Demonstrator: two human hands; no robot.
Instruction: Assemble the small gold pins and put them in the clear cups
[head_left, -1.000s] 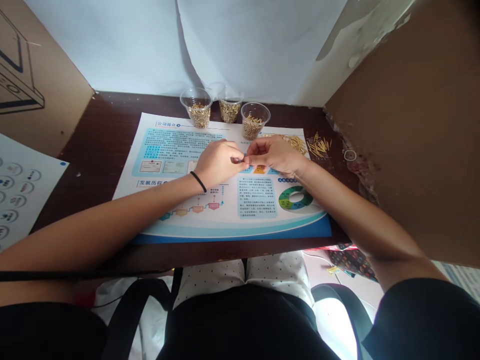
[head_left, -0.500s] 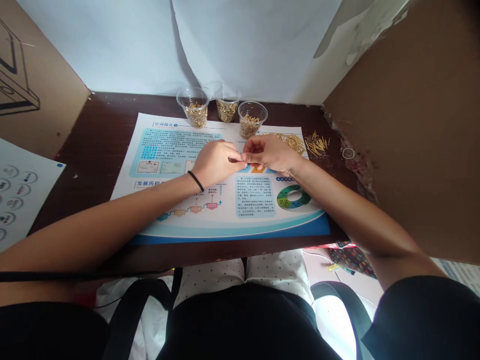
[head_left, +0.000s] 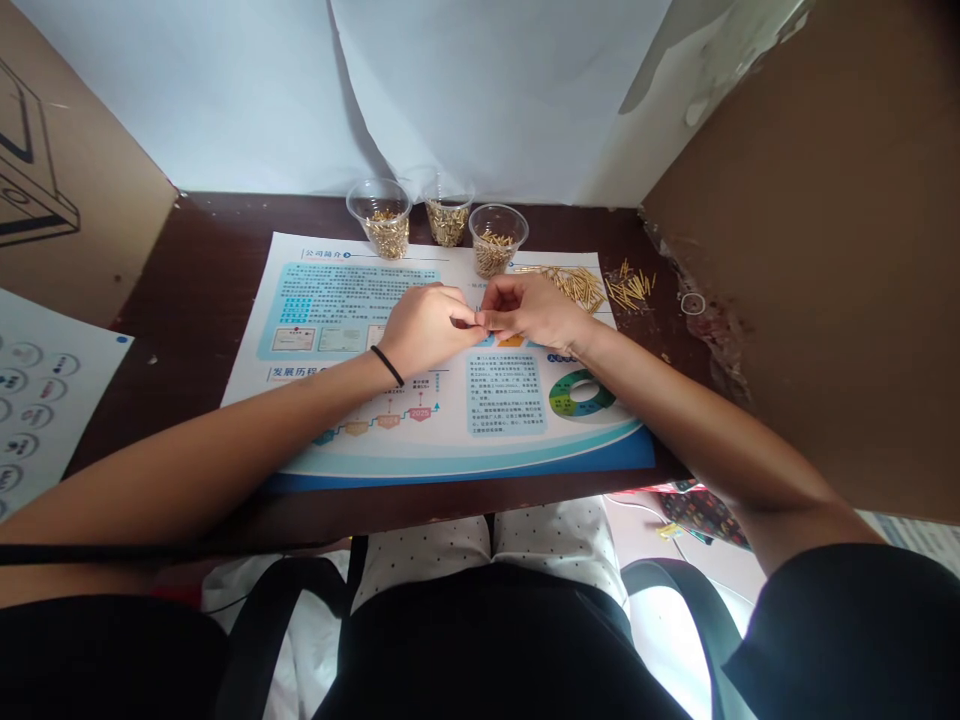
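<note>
My left hand (head_left: 429,325), with a black band at its wrist, is closed in a pinch over the printed sheet (head_left: 420,465). My right hand (head_left: 531,312) is pinched too, its fingertips meeting those of the left. Whatever lies between the fingertips is too small and hidden to name. Just beyond the hands stands a clear plastic cup (head_left: 498,240) holding small gold-coloured metal pieces. Past the right hand, a pile of thin gold-coloured pins (head_left: 577,287) lies on the sheet.
Two more clear cups, a left cup (head_left: 380,220) and a middle cup (head_left: 448,210), hold small gold pieces at the back. Loose gold pins (head_left: 631,287) lie on the dark table (head_left: 217,215). Cardboard walls enclose both sides: a left panel (head_left: 97,130) and a right panel (head_left: 825,250).
The whole view has shifted slightly. Both hands remain pinched together at the same place over the sheet, with only small finger movement.
</note>
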